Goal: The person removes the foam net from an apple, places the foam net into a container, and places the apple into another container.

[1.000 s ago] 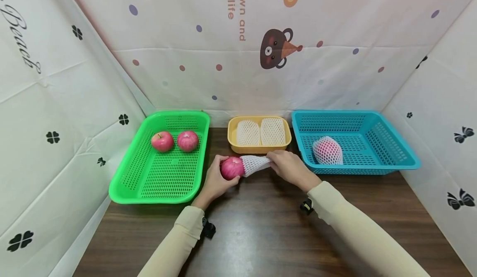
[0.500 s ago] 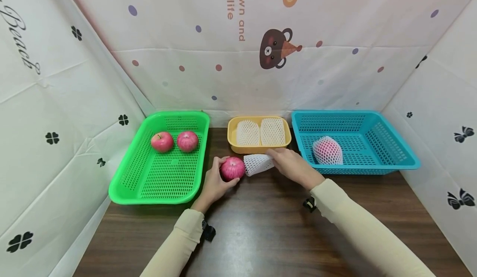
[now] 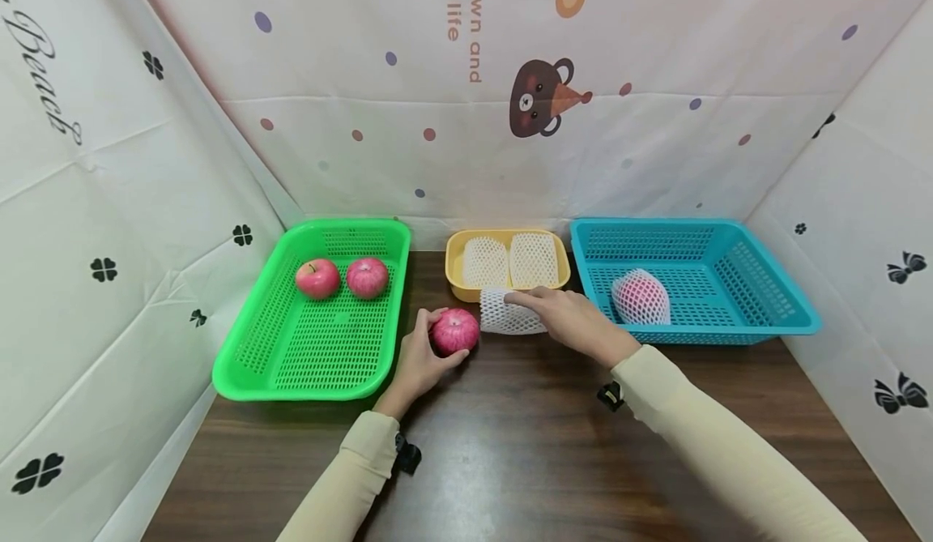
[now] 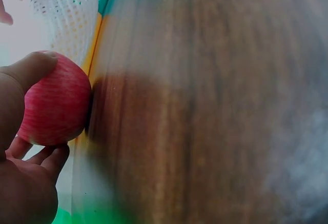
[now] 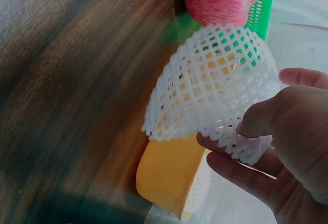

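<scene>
A red apple [image 3: 457,330] sits on the brown table, held between the thumb and fingers of my left hand [image 3: 421,362]. In the left wrist view the apple [image 4: 56,103] has the thumb on its upper side and fingertips below. Just right of it, a white foam net sleeve [image 3: 501,315] hangs from my right hand [image 3: 583,323]. The right wrist view shows the net sleeve [image 5: 210,80] pinched between thumb and fingers at one end, its mesh spread, nothing inside it. Net and apple appear slightly apart.
At the left, a green basket [image 3: 335,356] contains two apples [image 3: 368,277]. Behind the hands, a yellow tray [image 3: 457,287] holds two flat foam nets [image 3: 534,259]. To the right, a blue basket [image 3: 722,283] bears one net-wrapped apple [image 3: 641,296]. Patterned cloth walls surround the table.
The foam net has come away from the apple's right side and looks wider now. My right hand has shifted slightly right and back with it. The left hand stays round the apple.
</scene>
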Demonstrator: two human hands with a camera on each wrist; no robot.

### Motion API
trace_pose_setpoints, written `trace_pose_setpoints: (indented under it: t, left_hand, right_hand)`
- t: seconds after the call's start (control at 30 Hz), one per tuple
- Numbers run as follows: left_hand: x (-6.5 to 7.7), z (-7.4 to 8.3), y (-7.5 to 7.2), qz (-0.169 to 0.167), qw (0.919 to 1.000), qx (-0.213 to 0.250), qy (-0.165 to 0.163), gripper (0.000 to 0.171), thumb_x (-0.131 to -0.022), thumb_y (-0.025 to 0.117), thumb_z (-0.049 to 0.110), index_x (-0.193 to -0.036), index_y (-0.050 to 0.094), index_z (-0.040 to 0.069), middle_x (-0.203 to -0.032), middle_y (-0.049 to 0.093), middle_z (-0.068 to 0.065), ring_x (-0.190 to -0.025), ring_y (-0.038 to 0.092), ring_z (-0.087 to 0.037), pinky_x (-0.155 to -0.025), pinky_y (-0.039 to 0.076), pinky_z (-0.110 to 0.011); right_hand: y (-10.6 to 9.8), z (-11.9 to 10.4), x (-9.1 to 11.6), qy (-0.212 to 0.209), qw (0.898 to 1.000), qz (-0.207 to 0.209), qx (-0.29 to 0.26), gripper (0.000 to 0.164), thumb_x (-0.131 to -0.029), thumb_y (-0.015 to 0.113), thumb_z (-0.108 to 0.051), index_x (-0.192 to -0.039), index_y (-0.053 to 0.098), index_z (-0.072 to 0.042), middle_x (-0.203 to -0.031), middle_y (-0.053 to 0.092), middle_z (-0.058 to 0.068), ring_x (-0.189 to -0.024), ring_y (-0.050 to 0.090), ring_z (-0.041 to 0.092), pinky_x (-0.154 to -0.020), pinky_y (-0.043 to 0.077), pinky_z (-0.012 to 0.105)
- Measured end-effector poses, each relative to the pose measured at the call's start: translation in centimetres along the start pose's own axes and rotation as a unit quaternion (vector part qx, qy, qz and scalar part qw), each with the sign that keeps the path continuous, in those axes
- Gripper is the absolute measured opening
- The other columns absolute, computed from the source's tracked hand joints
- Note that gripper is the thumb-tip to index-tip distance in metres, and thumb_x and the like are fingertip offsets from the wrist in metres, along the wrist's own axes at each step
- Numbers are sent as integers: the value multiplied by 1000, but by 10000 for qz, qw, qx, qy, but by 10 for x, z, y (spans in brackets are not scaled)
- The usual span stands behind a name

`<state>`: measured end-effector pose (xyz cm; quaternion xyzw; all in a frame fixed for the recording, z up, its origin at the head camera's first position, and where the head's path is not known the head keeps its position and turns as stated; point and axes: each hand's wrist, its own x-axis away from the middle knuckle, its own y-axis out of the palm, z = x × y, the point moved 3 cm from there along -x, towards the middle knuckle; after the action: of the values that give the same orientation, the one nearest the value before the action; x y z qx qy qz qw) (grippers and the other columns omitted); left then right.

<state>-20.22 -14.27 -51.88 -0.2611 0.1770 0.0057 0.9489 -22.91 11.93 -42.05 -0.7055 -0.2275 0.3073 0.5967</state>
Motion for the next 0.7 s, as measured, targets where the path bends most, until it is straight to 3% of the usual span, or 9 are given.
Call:
trace_pose_setpoints:
  t: [0.37,0.7]
  left_hand:
    - [0,-1,0,-7,10000,-45,31,71,-73,94,18,-126,47,6,-140,63,-7,-124,62,-28,-103,51,-47]
    - [0,0,0,-61,10000,-69,9,71,-74,94,16,-125,48,3,-141,62,-9,-124,62,-29,-103,51,-47]
  right_hand:
    - [-12,0,-10,158,9991,-389,-71,33,-96,69,-3,-124,70,-20,-119,72,5,-78,66,17,-71,60,33]
    - [-29,-4,-23,286,9981,-542,-82,40,-90,77,-4,-128,72,-15,-127,71,7,-100,71,22,-84,60,38]
